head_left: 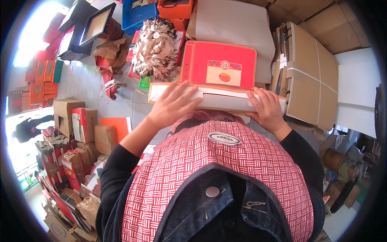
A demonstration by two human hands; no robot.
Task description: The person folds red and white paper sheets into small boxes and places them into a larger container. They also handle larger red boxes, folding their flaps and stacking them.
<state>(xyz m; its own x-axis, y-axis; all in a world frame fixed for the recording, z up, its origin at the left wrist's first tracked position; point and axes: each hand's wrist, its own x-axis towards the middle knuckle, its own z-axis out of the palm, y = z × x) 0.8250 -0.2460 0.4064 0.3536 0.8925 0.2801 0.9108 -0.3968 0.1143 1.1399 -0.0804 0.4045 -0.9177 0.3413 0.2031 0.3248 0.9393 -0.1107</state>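
Observation:
In front of my body is a flat red gift box with a cream panel and a small round emblem on its face. Along its near side runs a long white cardboard box part with tan edges and a slot in its front. My left hand lies on the left part of this white piece, fingers stretched and apart. Near its right end, my right hand has its fingers over the upper edge and its thumb lower down on the front. How the white part joins the red box is hard to make out.
Beyond the red box lies a stack topped with grey board. Strapped cardboard stands at the right. A large bundle of dark-tipped cream strips sits at the far left, near blue and orange crates. Cartons stand at left.

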